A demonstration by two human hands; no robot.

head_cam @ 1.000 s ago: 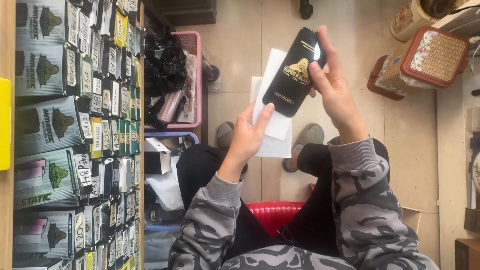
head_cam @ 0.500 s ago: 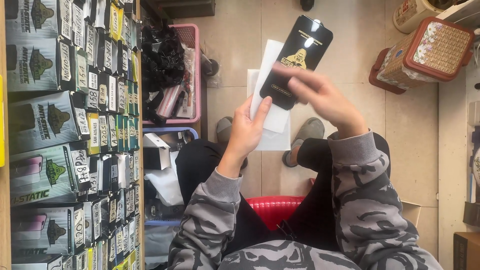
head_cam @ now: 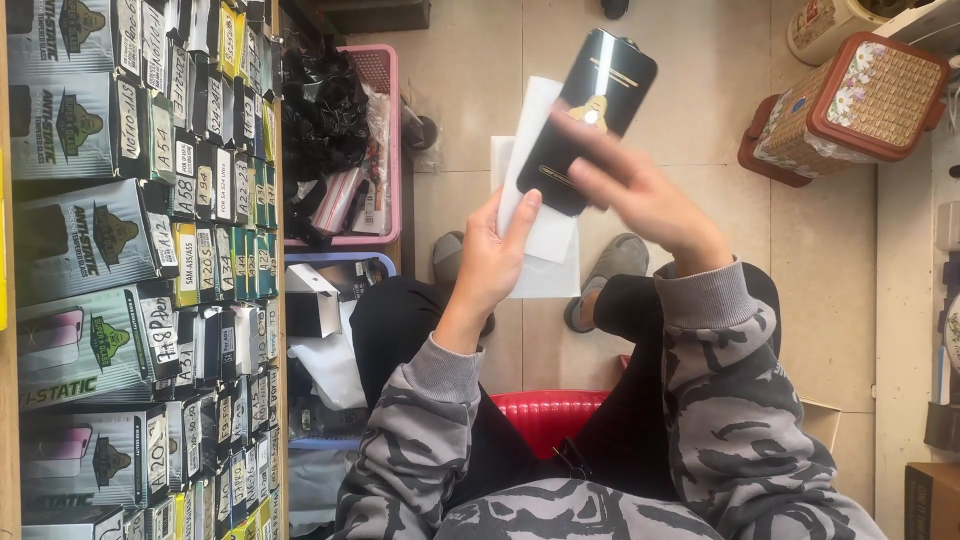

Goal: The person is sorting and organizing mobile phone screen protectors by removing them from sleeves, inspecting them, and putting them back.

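Two hands on a screen protector over the tiled floor

Left hand (head_cam: 490,262) pinches white paper sleeves (head_cam: 540,190); right hand (head_cam: 640,195), blurred, grips the glossy black rectangular glass screen protector (head_cam: 600,100).

**Clearance around your hands**

Open tiled floor (head_cam: 470,120) ahead of you. To your left: packed shelf of boxes (head_cam: 140,270), pink basket (head_cam: 385,150), blue bin (head_cam: 330,290). To your right: woven box with red lid (head_cam: 850,100). Below: your knees and red stool (head_cam: 550,415).

Glossy black screen protector (head_cam: 590,115) tilted upright against white paper sleeves (head_cam: 540,190).
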